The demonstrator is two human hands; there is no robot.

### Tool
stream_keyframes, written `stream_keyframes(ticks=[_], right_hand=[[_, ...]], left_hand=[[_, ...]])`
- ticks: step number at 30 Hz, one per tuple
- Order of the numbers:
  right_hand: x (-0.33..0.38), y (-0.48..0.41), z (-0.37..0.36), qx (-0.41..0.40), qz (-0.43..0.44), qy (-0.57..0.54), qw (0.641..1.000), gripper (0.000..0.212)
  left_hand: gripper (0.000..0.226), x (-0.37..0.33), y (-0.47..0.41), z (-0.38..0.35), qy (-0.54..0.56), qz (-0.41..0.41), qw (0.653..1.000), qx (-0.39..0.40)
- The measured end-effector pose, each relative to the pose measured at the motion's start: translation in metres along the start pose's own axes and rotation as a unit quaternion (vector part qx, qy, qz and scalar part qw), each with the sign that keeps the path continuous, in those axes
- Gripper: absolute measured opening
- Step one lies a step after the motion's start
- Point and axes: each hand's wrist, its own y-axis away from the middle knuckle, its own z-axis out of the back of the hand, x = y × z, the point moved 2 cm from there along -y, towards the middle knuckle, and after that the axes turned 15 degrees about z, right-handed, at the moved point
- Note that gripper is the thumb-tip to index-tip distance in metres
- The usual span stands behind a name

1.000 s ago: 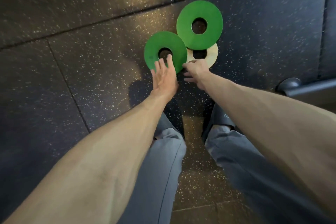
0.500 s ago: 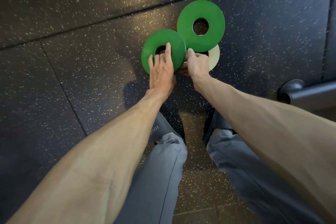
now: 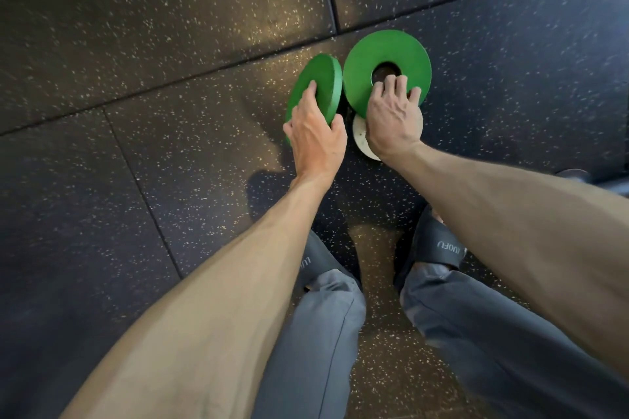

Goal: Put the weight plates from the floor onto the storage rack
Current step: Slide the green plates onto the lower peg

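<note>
We look straight down at a black rubber gym floor [image 3: 177,44] flecked with pale specks and split by tile seams. Two bare forearms reach from the bottom of the view towards three weight plates lying close together just ahead of the feet.

The left hand [image 3: 315,136] grips the left green weight plate [image 3: 321,85]. Its fingers wrap over the plate's broad face and its thumb hooks round the near rim. This plate is tipped up on edge and leans to the left, so we see its thick rim. Whether its lower edge touches the floor is hidden by the hand.

The right hand [image 3: 391,122] holds the right green weight plate [image 3: 364,61], which faces up at us, its dark centre hole showing. The fingers are curled over the near side of the ring, some fingertips at the edge of the hole and one finger at the outer rim. The two green plates sit just beside each other, almost touching.

A white weight plate [image 3: 361,136] lies flat on the floor between the wrists, partly covered by the right hand and the right green plate.

Lower down we see grey trouser legs [image 3: 323,333] and dark slide sandals [image 3: 439,241] with pale lettering. A dark rounded object [image 3: 575,174] pokes in at the right edge; we cannot tell what it is.
</note>
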Motion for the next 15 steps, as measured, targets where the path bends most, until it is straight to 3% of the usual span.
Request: stream_keyframes(ticks=[5, 9, 12, 15], right_hand=[[-0.006, 0.002, 0.009, 0.008, -0.005, -0.035, 0.999, 0.043], [-0.021, 0.017, 0.034, 0.053, -0.007, -0.192, 0.98, 0.06], [-0.032, 0.042, 0.077, 0.062, -0.074, -0.403, 0.91, 0.057], [-0.041, 0.088, 0.111, 0.05, -0.159, -0.603, 0.78, 0.033]], left_hand=[[0.069, -0.008, 0.015, -0.006, -0.033, 0.019, 0.999, 0.021], [0.056, -0.025, 0.022, 0.012, -0.008, 0.098, 0.994, 0.057], [0.048, -0.043, 0.045, 0.038, 0.006, 0.145, 0.985, 0.088], [0.041, -0.062, 0.077, 0.074, -0.013, 0.164, 0.979, 0.117]])
